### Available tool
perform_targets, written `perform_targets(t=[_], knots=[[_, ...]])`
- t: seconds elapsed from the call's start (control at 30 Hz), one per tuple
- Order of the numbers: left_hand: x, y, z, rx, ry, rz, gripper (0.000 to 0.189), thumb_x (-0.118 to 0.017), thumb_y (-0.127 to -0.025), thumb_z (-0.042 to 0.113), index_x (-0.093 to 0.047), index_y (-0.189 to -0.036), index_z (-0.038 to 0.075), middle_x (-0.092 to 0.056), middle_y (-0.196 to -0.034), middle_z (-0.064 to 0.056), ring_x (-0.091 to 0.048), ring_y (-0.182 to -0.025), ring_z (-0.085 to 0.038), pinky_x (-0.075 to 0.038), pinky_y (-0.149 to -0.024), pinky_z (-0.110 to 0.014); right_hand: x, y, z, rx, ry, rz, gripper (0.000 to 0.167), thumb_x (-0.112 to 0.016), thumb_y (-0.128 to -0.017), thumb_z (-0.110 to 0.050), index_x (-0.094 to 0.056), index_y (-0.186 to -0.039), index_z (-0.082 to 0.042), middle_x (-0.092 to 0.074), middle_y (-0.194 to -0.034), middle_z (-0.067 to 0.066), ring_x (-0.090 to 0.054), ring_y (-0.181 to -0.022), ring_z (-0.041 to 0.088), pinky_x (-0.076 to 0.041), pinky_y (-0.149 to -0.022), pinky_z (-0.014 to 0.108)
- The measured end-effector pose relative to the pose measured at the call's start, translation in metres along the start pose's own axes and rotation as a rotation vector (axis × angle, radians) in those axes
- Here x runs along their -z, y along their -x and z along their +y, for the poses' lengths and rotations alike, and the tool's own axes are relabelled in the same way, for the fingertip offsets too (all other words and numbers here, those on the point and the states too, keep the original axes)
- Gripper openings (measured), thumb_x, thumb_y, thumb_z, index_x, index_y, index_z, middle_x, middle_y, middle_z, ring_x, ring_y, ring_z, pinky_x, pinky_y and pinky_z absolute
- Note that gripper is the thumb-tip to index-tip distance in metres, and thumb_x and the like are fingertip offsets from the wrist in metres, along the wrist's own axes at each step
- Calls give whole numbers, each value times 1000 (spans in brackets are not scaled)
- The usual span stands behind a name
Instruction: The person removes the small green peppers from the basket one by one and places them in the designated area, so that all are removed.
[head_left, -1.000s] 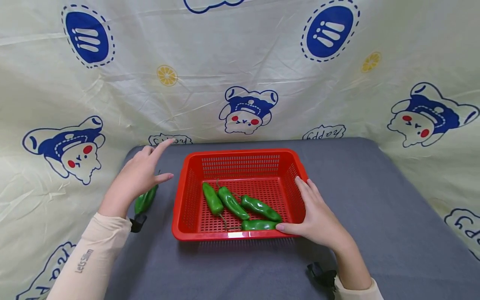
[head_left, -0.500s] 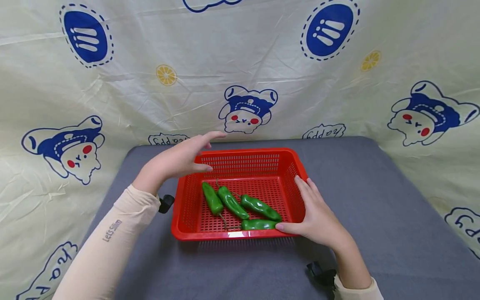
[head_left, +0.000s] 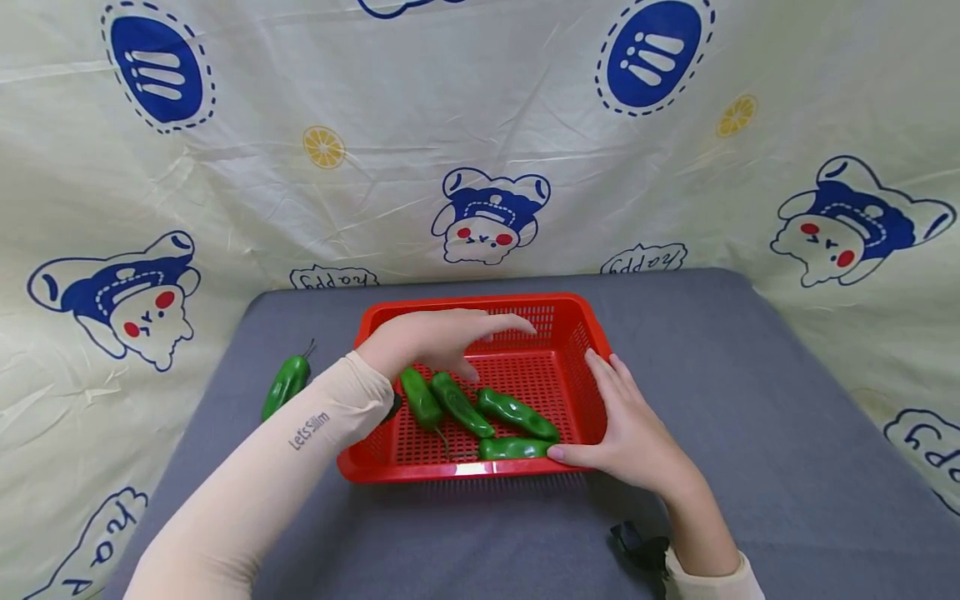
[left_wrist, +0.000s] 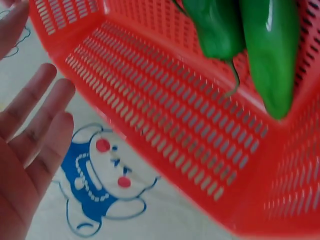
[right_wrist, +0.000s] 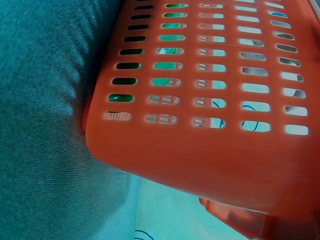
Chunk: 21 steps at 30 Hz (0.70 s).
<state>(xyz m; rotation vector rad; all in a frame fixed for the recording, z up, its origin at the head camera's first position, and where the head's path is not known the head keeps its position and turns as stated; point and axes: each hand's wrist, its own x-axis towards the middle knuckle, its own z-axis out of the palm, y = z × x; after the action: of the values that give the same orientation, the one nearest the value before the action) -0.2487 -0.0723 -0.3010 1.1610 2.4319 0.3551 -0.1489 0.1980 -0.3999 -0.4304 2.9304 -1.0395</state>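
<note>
My left hand (head_left: 453,337) hovers over the back left part of a red plastic basket (head_left: 420,473), its fingers loosely extended and holding nothing. In the left wrist view, the fingers of that hand (left_wrist: 27,145) are spread beside the basket rim. Several green peppers (head_left: 517,414) lie on the basket's slotted floor. My right hand (head_left: 637,437) grips the basket's front right corner, thumb on the front rim and fingers over the right rim. In the right wrist view only the basket's slotted wall (right_wrist: 175,155) shows, without the hand.
One more green pepper (head_left: 287,383) lies left of the basket on the grey tablecloth (head_left: 750,433). A pale printed curtain (head_left: 390,100) hangs behind the table and at both sides. A black strap (head_left: 641,546) is at the right wrist.
My left hand has moved right, from above the pepper outside the basket to over the basket, uncovering that pepper. The right hand has kept its place on the basket corner.
</note>
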Motion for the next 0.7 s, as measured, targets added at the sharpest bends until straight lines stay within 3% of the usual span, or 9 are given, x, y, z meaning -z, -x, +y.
perform_targets(t=[0.2,0.3,0.43,0.7], knots=[[-9,-18,-1,0,121,-78,89,-78,-83,4,-31,-149,41,-48,-144,6,-51,-124,-13,-56,-90,-28,1,0,-1,-5,1,-7,124,-84,-67,-58,-14,-160,-14,-15,-164,14,-11,-150,39,-53,-89,62],[-14,-25,-4,14,150,-121,88,-77,-84,3,-31,-149,41,-44,-148,4,-47,-132,-18,-54,-96,-32,0,0,-2,-8,-3,-11,124,-84,-67,-57,-14,-159,-14,-16,-164,14,-10,-150,39,-53,-89,62],[-23,-34,-6,36,124,-183,89,-76,-85,3,-28,-151,39,-38,-155,2,-42,-139,-23,-50,-104,-37,0,0,-2,-7,-2,-12,124,-84,-67,-58,-14,-160,-14,-15,-164,14,-10,-150,39,-53,-89,62],[-39,-53,4,72,28,-272,94,-77,-84,6,-24,-150,48,-43,-148,-4,-46,-130,-24,-54,-88,-30,0,0,-1,6,14,-3,123,-84,-68,-56,-12,-160,-19,-17,-164,10,-9,-151,37,-51,-91,64]])
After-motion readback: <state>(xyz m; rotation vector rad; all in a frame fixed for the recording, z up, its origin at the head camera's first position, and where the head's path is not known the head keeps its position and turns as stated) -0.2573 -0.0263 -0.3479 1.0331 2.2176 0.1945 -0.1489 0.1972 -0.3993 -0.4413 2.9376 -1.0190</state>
